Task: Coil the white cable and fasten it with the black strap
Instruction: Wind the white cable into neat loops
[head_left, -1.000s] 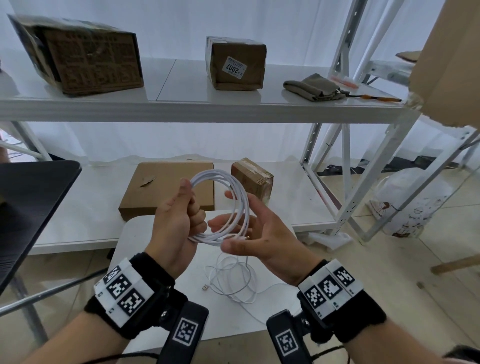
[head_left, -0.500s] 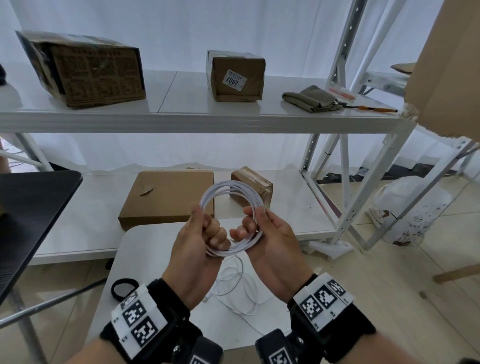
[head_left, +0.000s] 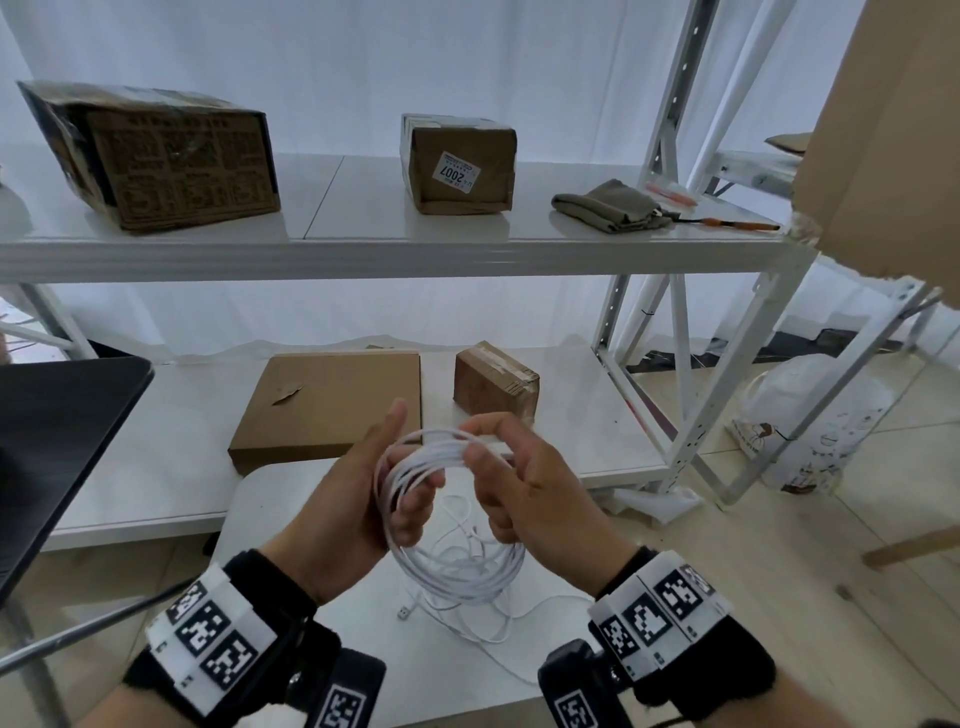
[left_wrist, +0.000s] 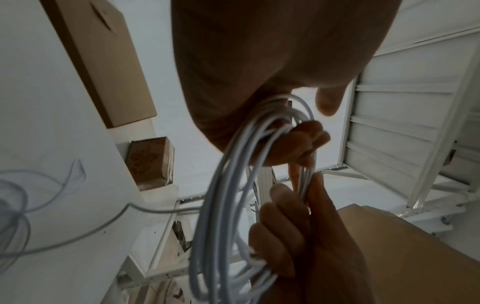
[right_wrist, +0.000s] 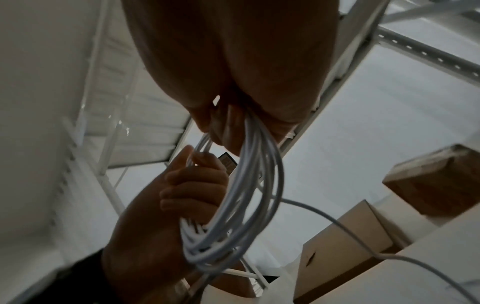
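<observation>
Both the left hand (head_left: 358, 499) and right hand (head_left: 524, 493) grasp the coiled white cable (head_left: 447, 566); a loosened pinch could spring the loops apart; the slack tail on the table (head_left: 270, 499) may snag.

The white label (head_left: 457, 172) on the small upper-shelf box (head_left: 460, 163) reads "2007"; its other print is illegible.

The white cable (head_left: 451, 525) coil tips from upright toward flat between the hands. The right hand (head_left: 524, 499) now pinches its far side, the left hand (head_left: 358, 499) loosens, thumb lifted. The black ring on the table drops out of view, perhaps behind the left wrist.
</observation>
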